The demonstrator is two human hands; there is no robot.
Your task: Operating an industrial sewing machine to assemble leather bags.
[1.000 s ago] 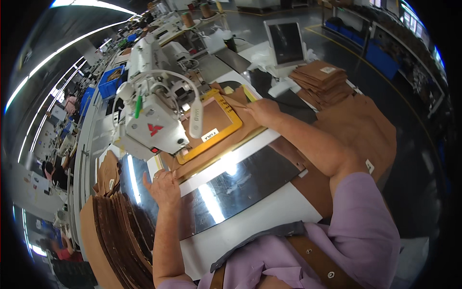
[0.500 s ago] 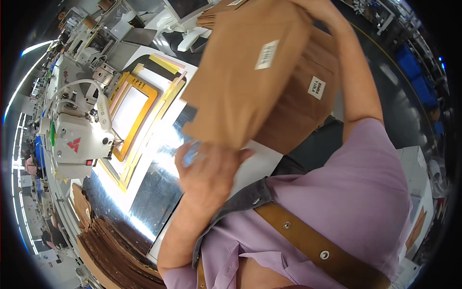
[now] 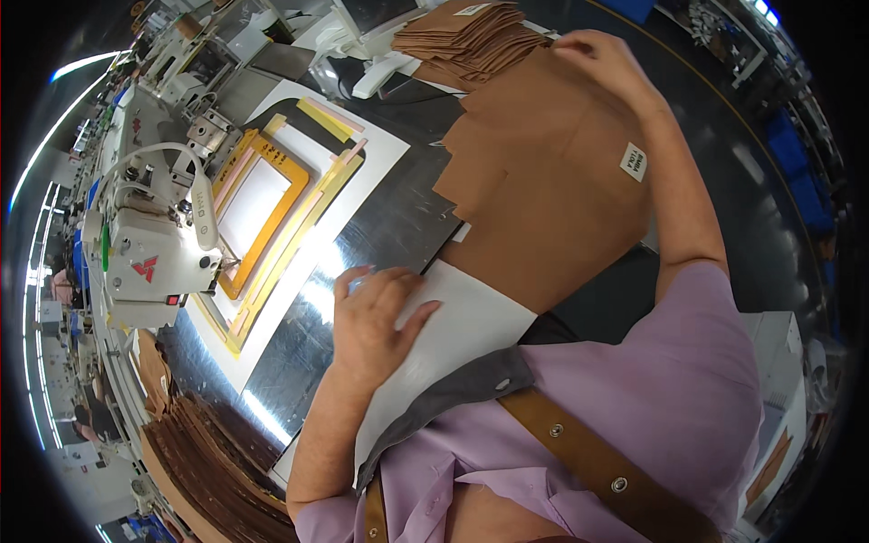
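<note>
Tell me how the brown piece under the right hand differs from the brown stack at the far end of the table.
The brown piece is a single large sheet lying spread out; the brown stack is many smaller pieces piled up. The right hand touches the piece; the stack lies untouched. Both are the same tan brown.

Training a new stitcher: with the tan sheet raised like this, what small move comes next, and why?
Probably lower the tan sheet toward the yellow frame: the right hand holds its far edge up, while the left hand rests on the white panel.
</note>
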